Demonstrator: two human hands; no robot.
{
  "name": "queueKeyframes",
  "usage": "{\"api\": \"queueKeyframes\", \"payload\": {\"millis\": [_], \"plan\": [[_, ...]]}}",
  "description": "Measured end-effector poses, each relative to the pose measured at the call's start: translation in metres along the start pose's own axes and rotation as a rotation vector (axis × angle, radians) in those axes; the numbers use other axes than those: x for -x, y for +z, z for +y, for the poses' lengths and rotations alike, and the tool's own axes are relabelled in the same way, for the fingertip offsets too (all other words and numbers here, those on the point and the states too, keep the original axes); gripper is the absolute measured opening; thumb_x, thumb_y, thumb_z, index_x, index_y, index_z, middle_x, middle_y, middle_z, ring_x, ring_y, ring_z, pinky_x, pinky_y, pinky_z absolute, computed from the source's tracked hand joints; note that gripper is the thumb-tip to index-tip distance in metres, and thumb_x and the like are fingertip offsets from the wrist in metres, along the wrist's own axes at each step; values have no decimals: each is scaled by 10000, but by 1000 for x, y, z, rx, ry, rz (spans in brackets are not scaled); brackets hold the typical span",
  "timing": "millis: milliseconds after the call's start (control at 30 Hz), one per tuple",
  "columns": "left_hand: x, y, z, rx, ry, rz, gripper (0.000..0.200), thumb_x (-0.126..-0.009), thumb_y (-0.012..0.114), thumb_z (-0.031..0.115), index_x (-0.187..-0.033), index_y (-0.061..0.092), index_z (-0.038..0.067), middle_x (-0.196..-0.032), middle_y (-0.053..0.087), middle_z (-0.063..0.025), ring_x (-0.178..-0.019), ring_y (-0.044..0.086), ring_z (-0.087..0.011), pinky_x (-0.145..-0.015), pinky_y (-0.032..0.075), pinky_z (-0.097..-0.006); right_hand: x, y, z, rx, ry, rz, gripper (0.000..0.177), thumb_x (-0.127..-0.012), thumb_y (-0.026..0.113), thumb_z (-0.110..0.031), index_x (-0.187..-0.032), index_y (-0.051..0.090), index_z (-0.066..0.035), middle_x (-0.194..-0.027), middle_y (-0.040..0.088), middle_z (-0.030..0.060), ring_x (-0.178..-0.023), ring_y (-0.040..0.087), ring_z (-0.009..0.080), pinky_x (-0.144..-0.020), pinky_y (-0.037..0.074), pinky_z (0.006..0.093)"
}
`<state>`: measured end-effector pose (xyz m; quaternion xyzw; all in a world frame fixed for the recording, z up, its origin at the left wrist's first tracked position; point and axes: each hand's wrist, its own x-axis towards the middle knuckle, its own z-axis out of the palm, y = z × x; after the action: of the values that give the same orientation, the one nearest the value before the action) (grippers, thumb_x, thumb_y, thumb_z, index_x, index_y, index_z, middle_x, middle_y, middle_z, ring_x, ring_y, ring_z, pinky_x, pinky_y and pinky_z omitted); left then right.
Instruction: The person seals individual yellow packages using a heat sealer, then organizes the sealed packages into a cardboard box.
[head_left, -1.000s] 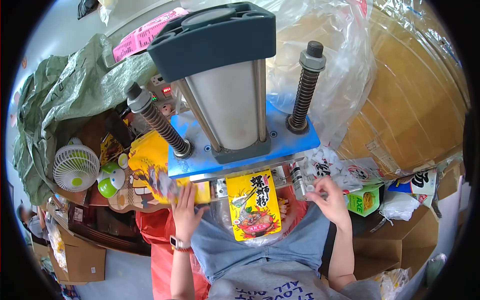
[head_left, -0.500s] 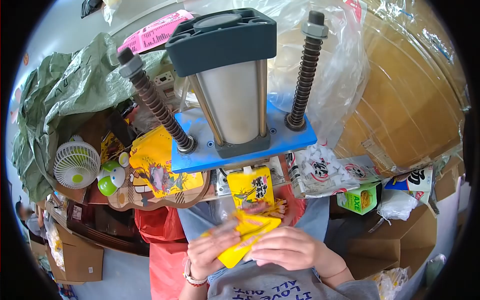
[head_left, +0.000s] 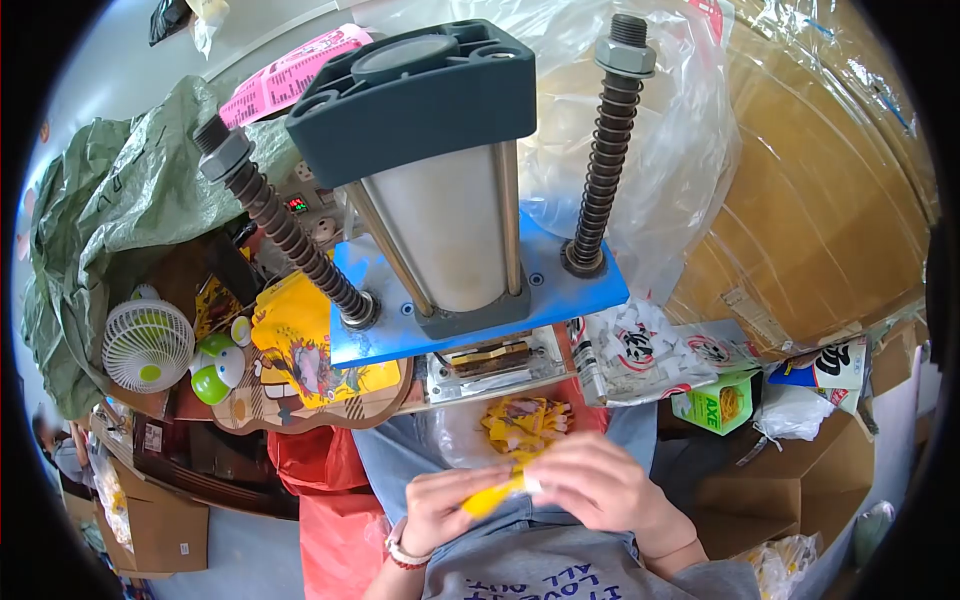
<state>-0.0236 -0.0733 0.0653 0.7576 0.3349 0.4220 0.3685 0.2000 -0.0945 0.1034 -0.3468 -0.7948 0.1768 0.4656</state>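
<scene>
My left hand (head_left: pixel 440 505) is closed on a yellow printed pouch (head_left: pixel 490 498), which sits low over my lap and is seen edge-on. My right hand (head_left: pixel 592 482) is bent over the pouch's other end and smeared by motion. A small white piece (head_left: pixel 532 484) shows at its fingertips; its kind is not clear. Behind the hands, several yellow pouches (head_left: pixel 525 422) lie in a heap in clear plastic over a red bag. Above them stands a press with a blue plate (head_left: pixel 480 320), with a metal jaw (head_left: pixel 490 358) beneath.
Flat yellow pouches (head_left: pixel 300 340) are stacked left of the press on a wooden board (head_left: pixel 240 408). A small fan (head_left: pixel 148 345) stands farther left. To the right is an open bag of white pieces (head_left: pixel 640 350), beside a green AXE box (head_left: pixel 718 402). Large cardboard (head_left: pixel 820 200) rises behind.
The yellow pouch that was at the press jaw no longer shows there, leaving the jaw and the heap visible. The pouch in my hands has turned edge-on, and my right hand has moved up.
</scene>
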Motion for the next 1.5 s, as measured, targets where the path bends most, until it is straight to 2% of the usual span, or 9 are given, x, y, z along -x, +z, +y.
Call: {"api": "queueKeyframes", "payload": {"millis": [133,333,567,700,800,900,1000,1300,1500], "plan": [[12,43,-69,383,-627,174,162,-923,702,137,-911,748,-17,-830,721,-3,-702,606,-45,-621,491,-222,0,18,43,147,292,82,525,-817,769,-158,-1274,566,2,-1220,609,157,-1075,599,342,-1005,434,427],[-42,32,-83,806,-787,385,197,-929,680,114,-1032,706,-52,-965,727,-73,-781,669,-106,-700,527,-244,0,-25,51,508,507,320,317,-923,620,-99,-1217,590,16,-1218,599,201,-1137,561,370,-983,440,396],[-48,17,-92,774,-763,203,276,-912,709,158,-1084,682,-57,-972,713,-45,-837,642,-90,-755,505,-249,47,7,89,661,665,-48,288,-945,600,-241,-1050,573,26,-895,603,221,-871,586,415,-773,467,481],[-39,-49,-103,-945,-273,385,709,-831,758,373,-1344,493,-39,-1363,521,-205,-1252,494,-343,-1093,308,-501,55,-24,78,230,673,4,275,-925,633,-166,-1108,569,28,-988,636,247,-923,624,415,-826,490,420],[0,-71,-132,-1090,-357,2,690,-801,759,259,-1383,478,16,-1501,408,-197,-1436,326,-330,-1181,209,-489,62,-26,73,33,746,118,352,-856,696,-44,-1175,560,17,-1079,674,207,-987,660,322,-886,492,346],[38,-74,-143,-881,-129,177,477,-699,650,-47,-1155,704,80,-1159,700,-115,-1128,652,-274,-963,501,-362,42,-23,43,-240,517,312,415,-749,776,26,-1134,623,7,-1124,690,149,-984,666,230,-895,499,318],[38,-61,-106,-494,-329,330,424,-683,610,-108,-1052,734,58,-1036,734,-107,-1022,698,-262,-872,543,-345,-1,-15,-7,79,232,296,366,-688,822,-18,-1031,695,-29,-1061,697,124,-930,661,251,-828,526,349],[23,-36,2,-394,196,133,315,-666,714,-37,-967,751,47,-971,751,-81,-921,731,-241,-823,580,-330,-14,18,-12,81,-219,-97,379,-743,781,-76,-1113,707,-39,-1099,694,43,-940,644,207,-771,550,321],[20,11,-37,-139,-357,-14,167,-843,766,130,-971,758,23,-825,744,-78,-627,660,-96,-540,507,-244,-5,18,13,164,60,-7,510,-778,791,-218,-1223,630,-26,-1137,656,87,-980,635,277,-823,529,363]]}}
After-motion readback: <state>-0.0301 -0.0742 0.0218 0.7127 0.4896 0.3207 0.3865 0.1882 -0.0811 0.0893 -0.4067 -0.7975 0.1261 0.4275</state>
